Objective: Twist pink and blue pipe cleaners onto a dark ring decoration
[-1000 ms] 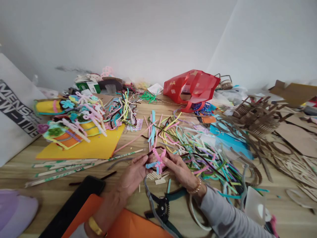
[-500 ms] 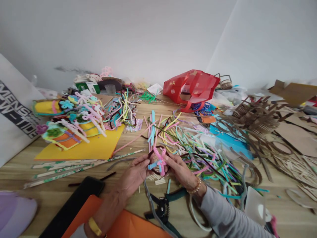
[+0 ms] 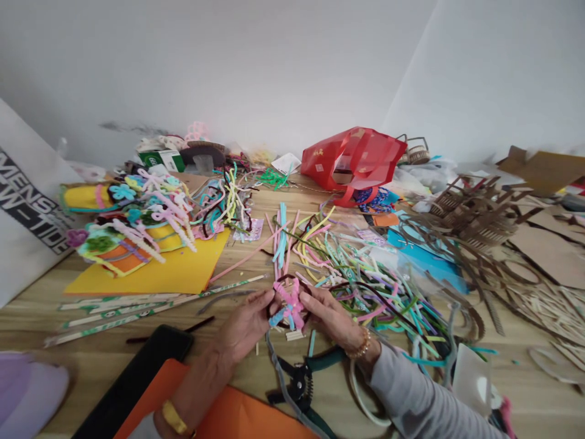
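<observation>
Both my hands hold a small twisted bundle of pink and blue pipe cleaners (image 3: 289, 306) over the table, with a dark brown pipe cleaner looped (image 3: 280, 288) behind it. My left hand (image 3: 244, 324) pinches it from the left and my right hand (image 3: 329, 317) from the right. A heap of multicoloured cut pipe cleaners (image 3: 365, 286) lies just beyond my right hand. Short pale wooden sticks (image 3: 295, 335) lie under the bundle, partly hidden by it.
Green-handled wire pliers (image 3: 299, 383) lie below my hands, with a black tablet (image 3: 137, 378) and orange paper (image 3: 228, 414) to their left. Pipe-cleaner crafts stand on yellow card (image 3: 183, 265). A red bag (image 3: 351, 160) sits behind, and cut cardboard pieces (image 3: 475, 213) spread right.
The pink and blue bundle has turned in my fingers and sits slightly lower and further left. My hands have shifted only a little around it.
</observation>
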`<state>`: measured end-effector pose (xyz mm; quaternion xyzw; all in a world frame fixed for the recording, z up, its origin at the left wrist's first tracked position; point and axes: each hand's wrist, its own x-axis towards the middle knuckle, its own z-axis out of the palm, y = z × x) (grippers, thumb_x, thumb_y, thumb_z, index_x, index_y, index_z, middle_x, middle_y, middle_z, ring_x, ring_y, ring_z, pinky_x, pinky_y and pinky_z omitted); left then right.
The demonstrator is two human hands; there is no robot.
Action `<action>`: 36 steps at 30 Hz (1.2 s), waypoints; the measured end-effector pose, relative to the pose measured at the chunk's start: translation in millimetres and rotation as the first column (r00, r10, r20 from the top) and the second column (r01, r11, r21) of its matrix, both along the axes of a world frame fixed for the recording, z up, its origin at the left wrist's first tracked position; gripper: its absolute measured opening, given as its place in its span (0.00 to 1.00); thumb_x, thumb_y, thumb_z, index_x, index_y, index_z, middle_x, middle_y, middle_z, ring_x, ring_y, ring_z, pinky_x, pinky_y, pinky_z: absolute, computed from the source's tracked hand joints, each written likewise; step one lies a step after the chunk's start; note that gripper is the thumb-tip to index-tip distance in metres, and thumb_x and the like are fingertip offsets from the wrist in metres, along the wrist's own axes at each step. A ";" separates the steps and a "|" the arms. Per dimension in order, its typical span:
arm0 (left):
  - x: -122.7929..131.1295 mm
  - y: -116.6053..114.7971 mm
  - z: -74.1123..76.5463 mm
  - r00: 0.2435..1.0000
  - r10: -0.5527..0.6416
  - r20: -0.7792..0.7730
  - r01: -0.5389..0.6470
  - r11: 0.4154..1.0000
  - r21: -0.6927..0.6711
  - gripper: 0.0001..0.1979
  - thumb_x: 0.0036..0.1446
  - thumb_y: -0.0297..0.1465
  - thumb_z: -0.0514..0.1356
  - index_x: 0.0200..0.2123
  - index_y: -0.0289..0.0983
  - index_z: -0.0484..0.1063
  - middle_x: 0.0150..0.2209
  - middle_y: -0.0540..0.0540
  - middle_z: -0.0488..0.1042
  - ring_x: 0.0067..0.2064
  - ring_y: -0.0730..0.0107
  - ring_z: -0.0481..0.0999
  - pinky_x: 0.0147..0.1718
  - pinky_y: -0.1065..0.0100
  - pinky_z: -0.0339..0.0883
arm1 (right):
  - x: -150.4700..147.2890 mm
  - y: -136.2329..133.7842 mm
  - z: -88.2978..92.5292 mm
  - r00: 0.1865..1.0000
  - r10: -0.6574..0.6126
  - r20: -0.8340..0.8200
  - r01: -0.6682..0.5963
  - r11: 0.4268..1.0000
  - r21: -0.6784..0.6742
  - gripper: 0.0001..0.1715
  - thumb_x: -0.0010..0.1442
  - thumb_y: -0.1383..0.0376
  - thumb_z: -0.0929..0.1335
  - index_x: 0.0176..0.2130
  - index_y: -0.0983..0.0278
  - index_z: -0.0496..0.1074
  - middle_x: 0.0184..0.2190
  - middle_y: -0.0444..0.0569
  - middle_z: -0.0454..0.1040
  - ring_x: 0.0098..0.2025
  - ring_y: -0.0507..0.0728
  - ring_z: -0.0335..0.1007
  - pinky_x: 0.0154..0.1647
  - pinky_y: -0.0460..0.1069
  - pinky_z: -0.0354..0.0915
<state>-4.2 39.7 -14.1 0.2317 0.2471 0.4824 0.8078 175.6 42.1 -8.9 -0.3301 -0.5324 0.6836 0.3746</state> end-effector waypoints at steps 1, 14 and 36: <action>-0.3 0.5 0.2 1.000 0.008 0.012 -0.008 1.000 -0.003 0.07 0.50 0.28 0.66 0.23 0.32 0.73 0.22 0.51 0.69 0.27 0.76 0.68 0.30 0.73 0.64 | 0.0 0.0 0.0 1.000 0.013 -0.019 -0.013 1.000 -0.002 0.20 0.56 0.50 0.67 0.35 0.66 0.72 0.27 0.44 0.68 0.25 0.49 0.65 0.23 0.44 0.67; -2.0 0.9 -5.2 0.999 0.026 0.024 -0.026 1.000 -0.005 0.05 0.54 0.30 0.63 0.29 0.33 0.74 0.26 0.49 0.73 0.30 0.72 0.71 0.34 0.69 0.66 | -0.2 0.8 -6.3 0.999 0.050 0.012 -0.050 0.997 0.053 0.19 0.53 0.52 0.70 0.33 0.67 0.73 0.23 0.44 0.72 0.23 0.49 0.67 0.23 0.42 0.66; -1.0 1.5 3.0 0.993 0.074 -0.090 -0.066 0.994 0.090 0.16 0.45 0.22 0.67 0.41 0.35 0.76 0.34 0.46 0.78 0.34 0.70 0.76 0.33 0.72 0.67 | 1.0 2.9 2.6 0.997 -0.009 -0.072 0.010 1.000 0.016 0.17 0.52 0.58 0.72 0.39 0.66 0.71 0.26 0.44 0.71 0.25 0.48 0.66 0.23 0.42 0.66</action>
